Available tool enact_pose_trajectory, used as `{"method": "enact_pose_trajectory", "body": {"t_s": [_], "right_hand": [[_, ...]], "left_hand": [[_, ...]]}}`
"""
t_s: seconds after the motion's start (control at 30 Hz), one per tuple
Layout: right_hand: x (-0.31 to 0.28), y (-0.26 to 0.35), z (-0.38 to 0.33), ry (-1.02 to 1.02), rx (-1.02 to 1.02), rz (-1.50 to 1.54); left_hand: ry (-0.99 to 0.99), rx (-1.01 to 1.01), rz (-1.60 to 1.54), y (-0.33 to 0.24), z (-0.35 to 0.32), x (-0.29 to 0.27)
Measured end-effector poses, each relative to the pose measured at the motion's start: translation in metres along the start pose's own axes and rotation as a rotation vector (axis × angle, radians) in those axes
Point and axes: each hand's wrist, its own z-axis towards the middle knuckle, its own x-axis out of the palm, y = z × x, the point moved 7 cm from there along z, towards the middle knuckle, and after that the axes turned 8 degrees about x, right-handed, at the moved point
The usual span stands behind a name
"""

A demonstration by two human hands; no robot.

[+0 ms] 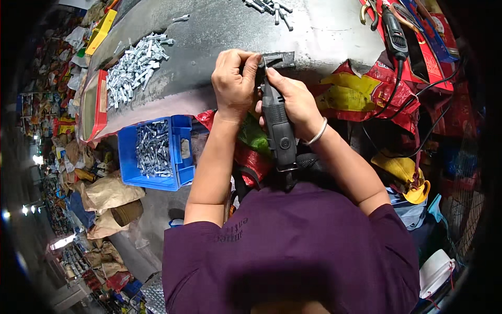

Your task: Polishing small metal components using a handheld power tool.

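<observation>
My right hand (pixel 298 102) is wrapped around a dark grey rotary tool (pixel 280 128), its body pointing away from me and its tip at the bench edge. Close by on the left, my left hand (pixel 232 78) is closed in a pinch beside the tool's tip; what sits between its fingers is too small and covered to make out. Just beyond the fingertips lies a dark flat metal piece (pixel 282 58) on the bench (pixel 225 31). Small silvery metal parts (pixel 138 65) are heaped on the bench to the left, and several more (pixel 272 8) lie at the far side.
Below the bench's left edge stands a blue bin (pixel 149 180) of small metal parts. At the right lie a second rotary tool (pixel 395 34), its black cable (pixel 400 78) and pliers (pixel 371 13). Red and yellow plastic sacking (pixel 348 94) hangs over the front edge.
</observation>
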Motion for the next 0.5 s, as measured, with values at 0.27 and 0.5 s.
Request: {"method": "enact_pose_trajectory", "body": {"t_s": [0.27, 0.5], "right_hand": [[-0.02, 0.012, -0.018, -0.064, 0.014, 0.023], [-0.028, 0.009, -0.03, -0.021, -0.053, 0.003]], "left_hand": [[0.005, 0.0, 0.052, 0.005, -0.001, -0.004], [-0.609, -0.097, 0.078, 0.057, 0.046, -0.096]]}}
